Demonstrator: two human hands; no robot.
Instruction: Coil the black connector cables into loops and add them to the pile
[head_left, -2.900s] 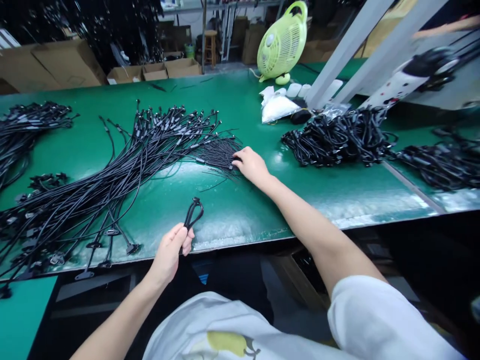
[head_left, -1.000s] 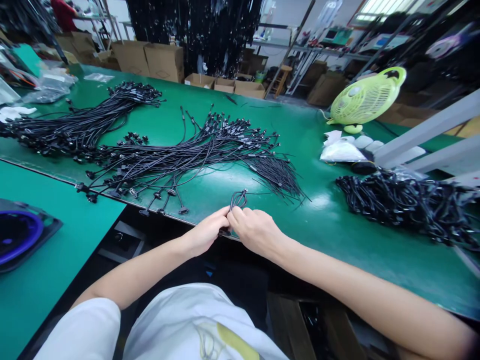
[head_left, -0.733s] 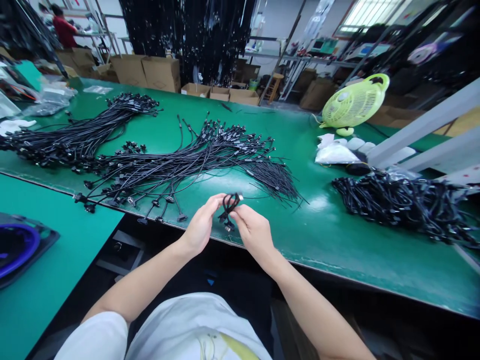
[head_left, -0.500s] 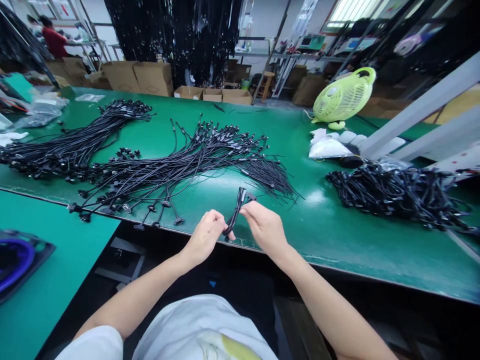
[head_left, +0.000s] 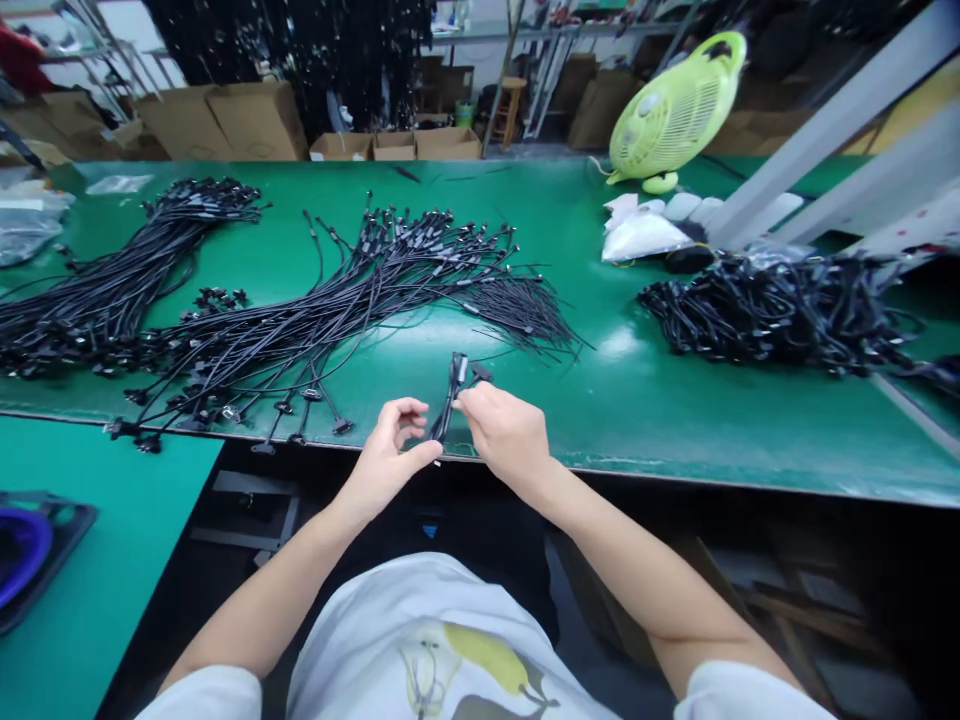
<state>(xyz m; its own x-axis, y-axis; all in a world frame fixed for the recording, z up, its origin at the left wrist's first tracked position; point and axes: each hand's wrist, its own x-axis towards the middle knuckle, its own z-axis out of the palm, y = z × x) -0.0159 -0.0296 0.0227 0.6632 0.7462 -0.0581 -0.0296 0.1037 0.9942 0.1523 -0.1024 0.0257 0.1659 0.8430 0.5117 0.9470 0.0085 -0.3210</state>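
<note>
A folded black cable (head_left: 452, 392) hangs over the front edge of the green table, pinched near its middle by the fingertips of my right hand (head_left: 504, 428). A dark connector sticks out beside those fingers. Just left of the cable is my left hand (head_left: 394, 450), its thumb and fingers apart and nothing held between them. Beyond my hands lies a wide pile of long black cables (head_left: 352, 300) with connectors at their ends. Thin black ties (head_left: 521, 310) lie bunched at the right end of that pile.
Another cable bunch (head_left: 150, 260) is at the left. A heap of bundled cables (head_left: 780, 310) lies right, near a green fan (head_left: 675, 110), a white bag (head_left: 641, 235) and slanted metal posts. Cardboard boxes (head_left: 259, 120) stand behind the green table (head_left: 720, 425).
My left hand has let go of the cable's lower end and its fingers have spread. My right hand keeps its pinch. The camera view has tilted downward.
</note>
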